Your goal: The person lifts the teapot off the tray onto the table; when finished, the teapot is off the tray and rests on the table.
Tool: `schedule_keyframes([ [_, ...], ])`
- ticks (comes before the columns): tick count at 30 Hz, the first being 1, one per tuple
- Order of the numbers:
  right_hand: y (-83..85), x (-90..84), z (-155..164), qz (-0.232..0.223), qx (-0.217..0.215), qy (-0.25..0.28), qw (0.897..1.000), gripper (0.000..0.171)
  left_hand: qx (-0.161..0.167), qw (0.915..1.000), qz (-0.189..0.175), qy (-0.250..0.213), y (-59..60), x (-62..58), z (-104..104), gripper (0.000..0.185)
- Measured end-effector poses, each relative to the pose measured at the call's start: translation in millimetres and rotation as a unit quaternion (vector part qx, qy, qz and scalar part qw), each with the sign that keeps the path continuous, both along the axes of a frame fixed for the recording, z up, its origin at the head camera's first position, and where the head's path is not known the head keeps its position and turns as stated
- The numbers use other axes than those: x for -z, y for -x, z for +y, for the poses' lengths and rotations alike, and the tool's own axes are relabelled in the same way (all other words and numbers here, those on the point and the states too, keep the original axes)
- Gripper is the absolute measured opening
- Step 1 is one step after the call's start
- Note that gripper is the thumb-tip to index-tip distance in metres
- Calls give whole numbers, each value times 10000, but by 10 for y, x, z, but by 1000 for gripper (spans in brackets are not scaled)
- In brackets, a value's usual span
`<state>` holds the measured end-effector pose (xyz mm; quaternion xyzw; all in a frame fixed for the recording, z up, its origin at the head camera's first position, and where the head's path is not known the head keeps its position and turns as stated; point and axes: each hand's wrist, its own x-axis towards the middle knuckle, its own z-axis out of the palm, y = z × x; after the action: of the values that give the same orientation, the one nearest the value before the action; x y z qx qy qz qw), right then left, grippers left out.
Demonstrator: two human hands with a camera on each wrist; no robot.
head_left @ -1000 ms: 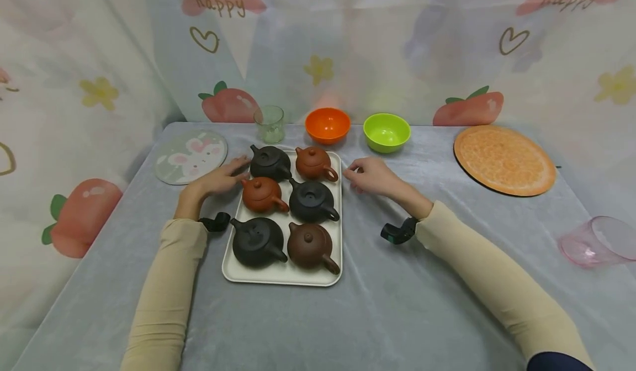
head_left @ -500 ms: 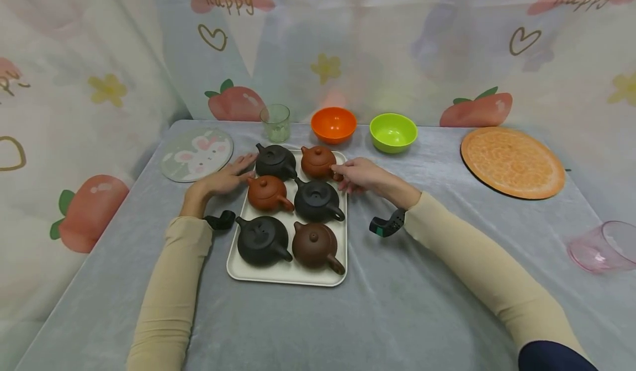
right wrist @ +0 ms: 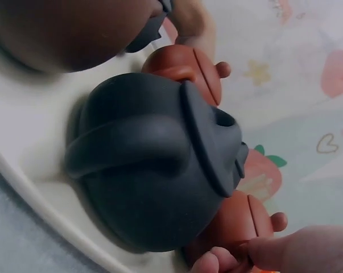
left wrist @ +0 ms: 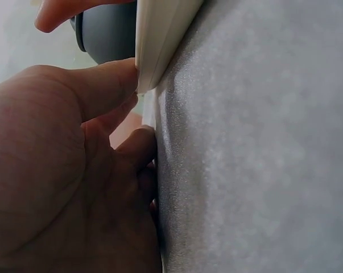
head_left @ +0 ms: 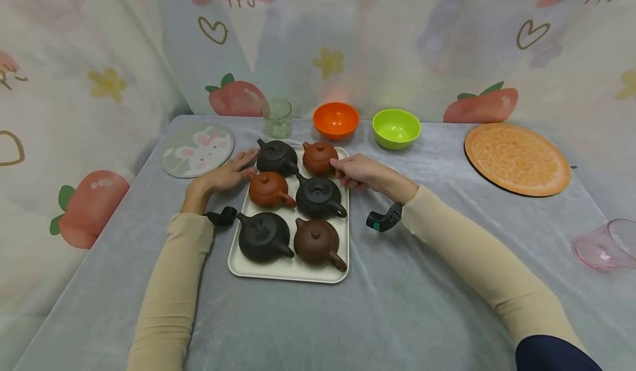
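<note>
Orange-brown teapot (head_left: 318, 157), handle toward right hand (head_left: 359, 172)

light: bright, even | shadows: soft | wrist views: blurred close-up | head: edges bowed

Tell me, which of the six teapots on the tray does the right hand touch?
The right hand touches the orange-brown teapot in the tray's far right corner, next to the orange bowl. The other five teapots are untouched by it.
</note>
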<state>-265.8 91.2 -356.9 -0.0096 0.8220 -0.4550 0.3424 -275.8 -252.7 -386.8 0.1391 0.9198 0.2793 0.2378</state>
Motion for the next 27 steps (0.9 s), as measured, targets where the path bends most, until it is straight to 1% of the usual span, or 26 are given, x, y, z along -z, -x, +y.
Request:
schedule_keyframes([
  [5, 23, -14, -24, -64, 10, 8, 10000, 43, 75, 9999, 121, -56, -4, -11, 7, 62],
  [9, -2, -9, -27, -123, 90, 255, 9996, 42, 102, 9998, 176, -86, -17, -9, 15, 62],
  [14, -32, 27, -5, -190, 159, 614, 9978, 40, 72, 9998, 124, -119, -19, 3, 14, 63],
  [18, -55, 37, 16, -162, 185, 737, 9970, 39, 21, 9998, 72, -191, -29, -3, 11, 64],
  [21, -77, 37, 26, -159, 176, 800, 9965, 39, 39, 9996, 103, -255, -45, -7, 10, 63],
  [27, -100, -4, 92, -116, 214, 871, 9959, 39, 113, 9996, 214, -127, -47, -4, 13, 62],
])
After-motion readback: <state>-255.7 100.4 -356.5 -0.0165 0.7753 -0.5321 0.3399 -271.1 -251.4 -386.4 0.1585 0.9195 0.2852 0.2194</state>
